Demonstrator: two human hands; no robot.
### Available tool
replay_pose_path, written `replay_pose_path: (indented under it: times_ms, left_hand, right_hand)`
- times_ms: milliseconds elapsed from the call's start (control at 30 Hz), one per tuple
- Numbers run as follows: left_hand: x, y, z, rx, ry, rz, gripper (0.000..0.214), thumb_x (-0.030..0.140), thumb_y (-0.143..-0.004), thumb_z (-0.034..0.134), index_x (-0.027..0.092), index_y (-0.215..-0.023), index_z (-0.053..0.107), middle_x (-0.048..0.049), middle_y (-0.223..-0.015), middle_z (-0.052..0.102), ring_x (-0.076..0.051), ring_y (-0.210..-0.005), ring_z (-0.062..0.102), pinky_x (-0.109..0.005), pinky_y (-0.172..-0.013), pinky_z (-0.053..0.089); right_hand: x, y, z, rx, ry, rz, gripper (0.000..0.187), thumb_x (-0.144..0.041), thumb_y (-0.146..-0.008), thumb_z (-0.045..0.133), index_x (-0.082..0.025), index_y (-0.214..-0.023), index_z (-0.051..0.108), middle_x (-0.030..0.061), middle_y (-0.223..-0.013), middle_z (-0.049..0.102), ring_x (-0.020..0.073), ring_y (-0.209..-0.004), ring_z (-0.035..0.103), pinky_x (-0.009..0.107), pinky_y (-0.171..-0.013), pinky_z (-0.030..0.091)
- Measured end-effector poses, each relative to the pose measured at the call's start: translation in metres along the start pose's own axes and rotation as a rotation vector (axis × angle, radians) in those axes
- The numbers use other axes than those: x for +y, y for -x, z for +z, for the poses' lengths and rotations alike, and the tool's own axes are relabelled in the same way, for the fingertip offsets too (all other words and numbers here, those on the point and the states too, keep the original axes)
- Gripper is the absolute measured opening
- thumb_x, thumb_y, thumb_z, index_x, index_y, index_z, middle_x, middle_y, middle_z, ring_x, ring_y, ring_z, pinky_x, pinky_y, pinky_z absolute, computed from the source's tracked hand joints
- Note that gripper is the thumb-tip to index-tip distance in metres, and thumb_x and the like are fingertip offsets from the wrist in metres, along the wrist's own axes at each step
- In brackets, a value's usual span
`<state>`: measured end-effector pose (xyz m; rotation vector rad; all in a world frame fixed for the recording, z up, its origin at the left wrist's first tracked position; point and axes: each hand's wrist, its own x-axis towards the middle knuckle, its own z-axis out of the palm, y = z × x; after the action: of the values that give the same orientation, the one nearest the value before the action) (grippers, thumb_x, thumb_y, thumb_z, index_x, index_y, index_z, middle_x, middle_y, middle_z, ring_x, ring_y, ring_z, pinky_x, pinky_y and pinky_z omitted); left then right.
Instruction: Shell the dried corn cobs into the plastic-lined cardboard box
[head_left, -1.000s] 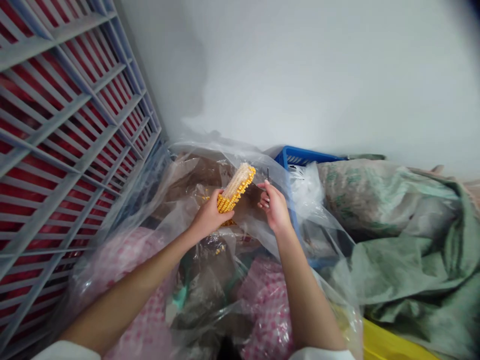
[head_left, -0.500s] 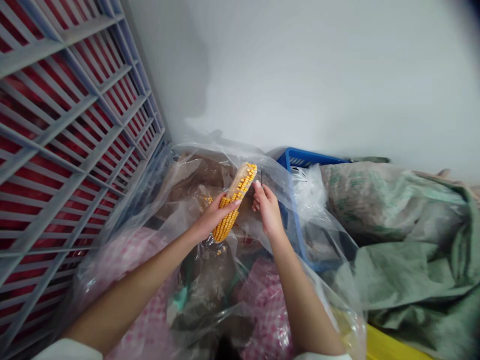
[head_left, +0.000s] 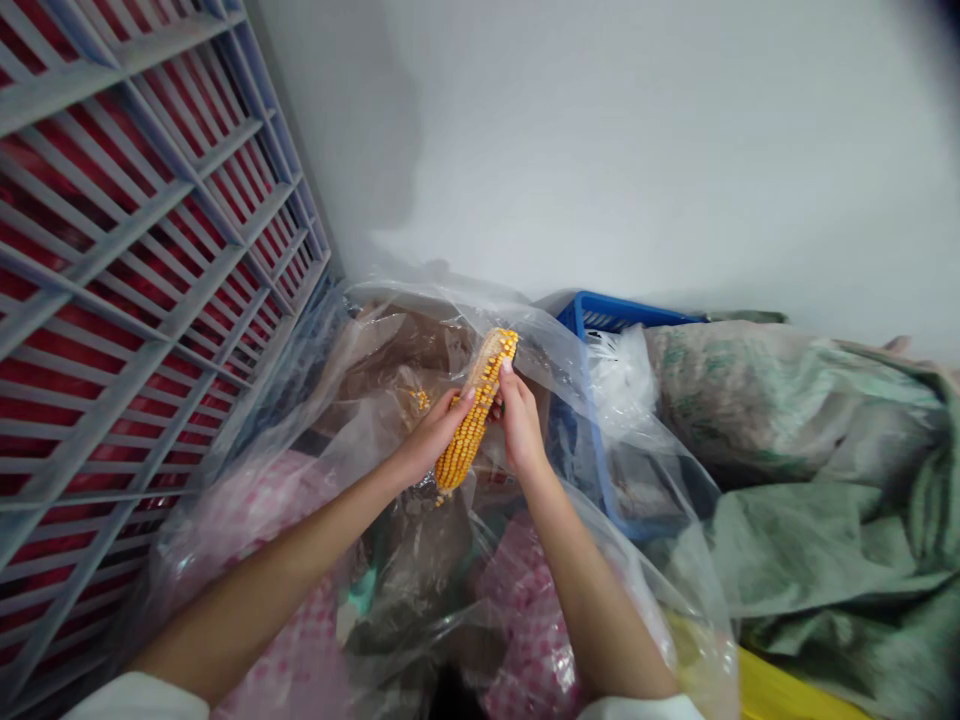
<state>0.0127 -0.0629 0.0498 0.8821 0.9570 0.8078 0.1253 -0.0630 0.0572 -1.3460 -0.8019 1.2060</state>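
A yellow ear of corn [head_left: 469,440] is held at a slant over a clear plastic bag [head_left: 375,410]. A strip along its upper left side is stripped to pale cob, while kernels cover the rest. My left hand [head_left: 431,438] is closed around its left side, thumb lying across the kernels. My right hand [head_left: 519,415] is closed against the upper right side, thumb tip touching the kernels near the top. The thin dark rod in this hand is mostly hidden now. Some loose kernels [head_left: 421,398] lie on the plastic left of the ear.
A lilac slatted crate [head_left: 165,350] with red behind its slats rises at the left. To the right stand a blue plastic basket [head_left: 600,460] and a grey-green woven sack [head_left: 780,400]. Pink checked cloth [head_left: 292,560] covers my legs; a white wall [head_left: 637,150] stands behind.
My right hand has moved left, from beside the ear onto its upper right side. The rod that stuck up from it no longer shows clearly. The ear has shifted slightly right.
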Motion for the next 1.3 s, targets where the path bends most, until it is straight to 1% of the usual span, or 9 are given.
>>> replay_pose_path:
  times_ms: [100,300,533,600,700,833,1100,1233,1300]
  left_hand:
    - [-0.001,0.001,0.001,0.017,-0.026,0.006,0.038,0.051,-0.075,0.050,0.018,-0.093,0.056,-0.0019,-0.088,0.062,-0.017,-0.089,0.055,-0.030,-0.083,0.038]
    - [0.002,0.001,0.002,0.018,0.007,0.033,0.038,0.050,-0.076,0.049,0.018,-0.094,0.056,-0.0032,-0.090,0.063,-0.017,-0.090,0.056,-0.029,-0.083,0.039]
    - [-0.006,-0.001,-0.001,0.040,-0.040,0.057,0.040,0.053,-0.077,0.046,0.018,-0.096,0.055,-0.0036,-0.094,0.061,-0.016,-0.086,0.055,-0.029,-0.081,0.040]
    - [-0.008,-0.001,-0.001,0.049,-0.062,0.072,0.042,0.054,-0.077,0.045,0.018,-0.097,0.055,-0.0036,-0.091,0.060,-0.016,-0.084,0.055,-0.029,-0.080,0.040]
    - [-0.010,0.000,-0.002,0.060,-0.098,0.094,0.042,0.055,-0.077,0.044,0.017,-0.092,0.055,-0.0027,-0.082,0.058,-0.016,-0.080,0.054,-0.029,-0.079,0.040]
    - [-0.009,0.002,-0.001,0.051,-0.140,0.100,0.041,0.055,-0.078,0.042,0.017,-0.086,0.055,-0.0010,-0.075,0.056,-0.015,-0.077,0.053,-0.028,-0.078,0.040]
    - [-0.015,0.000,0.000,0.057,-0.105,0.112,0.041,0.054,-0.078,0.043,0.017,-0.090,0.055,-0.0017,-0.077,0.059,-0.016,-0.079,0.054,-0.028,-0.077,0.041]
    - [-0.009,-0.001,0.002,0.086,-0.030,0.048,0.044,0.056,-0.078,0.041,0.017,-0.093,0.057,-0.0028,-0.080,0.062,-0.017,-0.081,0.056,-0.028,-0.077,0.041]
    - [-0.007,-0.003,0.001,0.093,-0.016,0.023,0.046,0.057,-0.078,0.040,0.017,-0.093,0.058,-0.0030,-0.081,0.062,-0.017,-0.080,0.056,-0.028,-0.076,0.042]
  right_hand:
    - [-0.001,0.001,0.004,0.018,-0.078,0.024,0.039,-0.057,-0.073,0.048,-0.020,-0.062,0.042,-0.0058,-0.054,0.035,0.0074,-0.046,0.029,0.022,-0.044,0.025]
    - [-0.003,0.001,0.005,-0.071,-0.098,0.039,0.036,-0.051,-0.072,0.054,-0.019,-0.062,0.040,-0.0073,-0.052,0.032,0.0059,-0.044,0.026,0.021,-0.043,0.020]
    - [0.007,-0.002,0.006,0.025,0.078,-0.108,0.034,-0.049,-0.076,0.049,-0.020,-0.062,0.040,-0.0070,-0.053,0.032,0.0070,-0.049,0.029,0.020,-0.046,0.024]
    - [0.009,-0.003,0.007,0.053,0.127,-0.146,0.034,-0.049,-0.077,0.047,-0.019,-0.063,0.040,-0.0066,-0.055,0.034,0.0075,-0.051,0.030,0.020,-0.048,0.026]
    - [0.010,-0.003,0.008,0.109,0.199,-0.209,0.033,-0.047,-0.078,0.045,-0.019,-0.062,0.040,-0.0060,-0.057,0.036,0.0081,-0.054,0.031,0.020,-0.051,0.028]
    - [0.009,-0.003,0.007,0.132,0.281,-0.260,0.031,-0.045,-0.079,0.042,-0.019,-0.062,0.041,-0.0055,-0.057,0.038,0.0086,-0.054,0.032,0.021,-0.052,0.027]
    - [0.013,-0.006,0.002,0.143,0.338,-0.279,0.034,-0.047,-0.078,0.042,-0.019,-0.058,0.039,-0.0060,-0.053,0.035,0.0088,-0.053,0.030,0.022,-0.050,0.023]
    - [0.018,-0.008,0.003,0.147,0.316,-0.279,0.034,-0.047,-0.079,0.041,-0.019,-0.058,0.040,-0.0057,-0.052,0.037,0.0088,-0.051,0.031,0.022,-0.050,0.025]
    - [0.020,-0.012,0.003,0.128,0.271,-0.225,0.038,-0.050,-0.079,0.037,-0.019,-0.057,0.041,-0.0053,-0.051,0.037,0.0090,-0.049,0.031,0.023,-0.048,0.025]
